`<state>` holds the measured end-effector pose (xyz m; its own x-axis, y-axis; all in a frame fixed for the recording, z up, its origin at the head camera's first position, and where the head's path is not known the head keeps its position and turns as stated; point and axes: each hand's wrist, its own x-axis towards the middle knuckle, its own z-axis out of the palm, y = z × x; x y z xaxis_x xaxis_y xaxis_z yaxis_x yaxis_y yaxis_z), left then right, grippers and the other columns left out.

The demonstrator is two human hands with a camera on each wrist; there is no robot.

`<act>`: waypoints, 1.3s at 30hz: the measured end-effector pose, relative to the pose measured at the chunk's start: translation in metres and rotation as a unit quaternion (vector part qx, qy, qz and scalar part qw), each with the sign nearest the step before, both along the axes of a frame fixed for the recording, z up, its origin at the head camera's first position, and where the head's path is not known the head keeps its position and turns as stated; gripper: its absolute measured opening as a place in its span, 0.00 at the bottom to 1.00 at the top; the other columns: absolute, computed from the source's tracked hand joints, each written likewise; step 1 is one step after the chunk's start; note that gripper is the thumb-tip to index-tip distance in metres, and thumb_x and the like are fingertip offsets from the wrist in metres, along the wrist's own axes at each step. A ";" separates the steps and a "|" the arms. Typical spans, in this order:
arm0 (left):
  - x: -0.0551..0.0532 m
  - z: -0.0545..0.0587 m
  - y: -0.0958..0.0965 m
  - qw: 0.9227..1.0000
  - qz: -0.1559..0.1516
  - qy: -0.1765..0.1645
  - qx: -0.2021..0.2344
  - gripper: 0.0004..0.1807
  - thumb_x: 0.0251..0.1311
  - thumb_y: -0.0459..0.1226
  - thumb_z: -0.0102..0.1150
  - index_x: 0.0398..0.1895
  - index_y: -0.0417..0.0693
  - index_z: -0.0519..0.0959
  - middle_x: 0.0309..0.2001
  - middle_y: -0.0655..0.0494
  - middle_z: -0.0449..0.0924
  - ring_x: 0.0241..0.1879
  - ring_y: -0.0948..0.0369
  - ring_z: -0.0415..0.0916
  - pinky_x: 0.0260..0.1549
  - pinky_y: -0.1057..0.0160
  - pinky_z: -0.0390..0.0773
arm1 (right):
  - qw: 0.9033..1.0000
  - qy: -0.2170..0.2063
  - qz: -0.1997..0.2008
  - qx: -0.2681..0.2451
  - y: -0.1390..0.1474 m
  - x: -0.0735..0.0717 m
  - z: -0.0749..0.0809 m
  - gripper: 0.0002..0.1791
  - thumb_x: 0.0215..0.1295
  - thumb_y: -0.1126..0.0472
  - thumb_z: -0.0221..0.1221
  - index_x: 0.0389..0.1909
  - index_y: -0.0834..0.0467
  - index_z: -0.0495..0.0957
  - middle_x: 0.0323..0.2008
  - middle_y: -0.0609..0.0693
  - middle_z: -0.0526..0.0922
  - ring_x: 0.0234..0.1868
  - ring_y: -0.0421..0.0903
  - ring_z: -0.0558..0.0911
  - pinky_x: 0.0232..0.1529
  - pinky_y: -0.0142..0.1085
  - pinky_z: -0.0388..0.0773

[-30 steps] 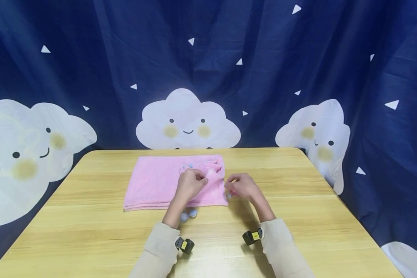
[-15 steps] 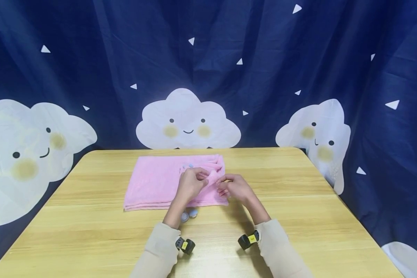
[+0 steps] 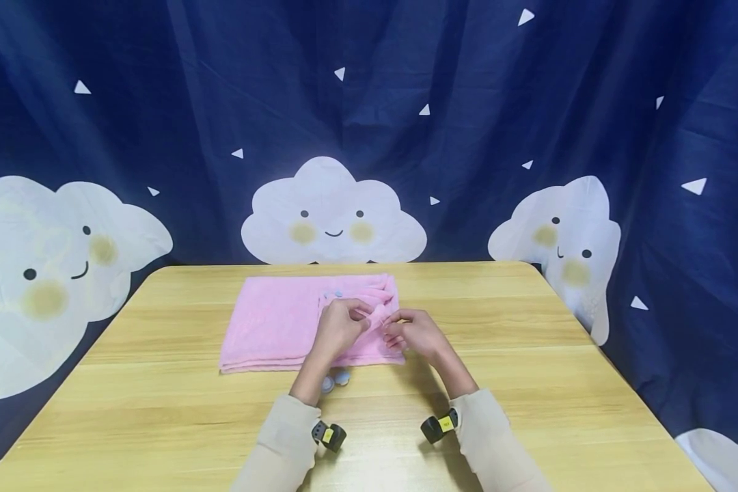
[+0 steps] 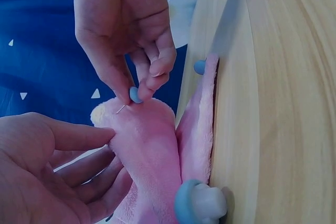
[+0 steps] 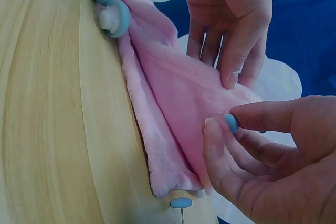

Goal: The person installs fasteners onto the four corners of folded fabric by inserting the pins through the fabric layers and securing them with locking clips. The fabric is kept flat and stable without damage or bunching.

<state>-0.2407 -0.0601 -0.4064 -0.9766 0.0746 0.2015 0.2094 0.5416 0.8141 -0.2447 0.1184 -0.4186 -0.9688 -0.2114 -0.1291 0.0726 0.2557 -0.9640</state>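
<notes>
A folded pink plush cloth lies on the table, its right part gathered into a raised fold. My left hand pinches that fold between thumb and fingers. Just right of it, my right hand pinches a blue-headed pin by its head. In the left wrist view the pin's thin metal shaft shows at the cloth, close to the left fingertips. A second blue-headed pin lies on the table by the cloth's edge.
Two mushroom-shaped pieces with blue caps and white stems, one nearer and one to its right, sit at the cloth's front edge. Small blue pieces rest on the cloth's far part. A blue cloud-patterned curtain hangs behind the table.
My right hand has moved left from the table beside the cloth to the raised fold. The left hand has kept its place on the fold.
</notes>
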 end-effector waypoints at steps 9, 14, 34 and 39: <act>-0.001 0.000 0.000 1.000 0.001 -0.002 -0.004 0.11 0.53 0.29 0.70 0.40 0.47 0.89 0.34 0.48 0.90 0.36 0.54 0.88 0.40 0.54 0.84 | 1.000 0.003 -0.004 0.004 0.001 -0.001 0.000 0.13 0.65 0.69 0.59 0.46 0.74 0.79 0.32 0.63 0.86 0.28 0.46 0.84 0.40 0.47 0.87; -0.001 -0.001 0.000 1.000 0.002 -0.002 -0.008 0.11 0.53 0.29 0.69 0.40 0.48 0.89 0.34 0.48 0.90 0.36 0.54 0.87 0.41 0.53 0.84 | 1.000 0.003 -0.002 0.003 0.001 0.000 0.001 0.13 0.65 0.69 0.59 0.45 0.74 0.79 0.31 0.61 0.86 0.28 0.45 0.84 0.39 0.46 0.87; 0.001 0.002 -0.001 1.000 -0.013 -0.004 0.000 0.10 0.54 0.28 0.69 0.38 0.48 0.90 0.35 0.48 0.90 0.36 0.53 0.88 0.39 0.55 0.83 | 1.000 -0.007 0.002 -0.020 0.000 0.001 0.002 0.13 0.66 0.69 0.59 0.46 0.74 0.78 0.36 0.67 0.86 0.30 0.46 0.85 0.42 0.47 0.87; 0.001 0.002 -0.001 1.000 -0.013 0.006 0.001 0.10 0.53 0.26 0.69 0.35 0.48 0.90 0.35 0.49 0.90 0.37 0.53 0.88 0.38 0.56 0.83 | 0.998 -0.026 0.036 -0.046 0.004 0.003 0.006 0.17 0.71 0.65 0.57 0.50 0.76 0.75 0.41 0.66 0.85 0.35 0.46 0.85 0.49 0.48 0.85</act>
<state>-0.2392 -0.0607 -0.4043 -0.9720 0.0986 0.2135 0.2327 0.5340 0.8129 -0.2412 0.1219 -0.4121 -0.9434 -0.2928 -0.1558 0.1079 0.1733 -0.9789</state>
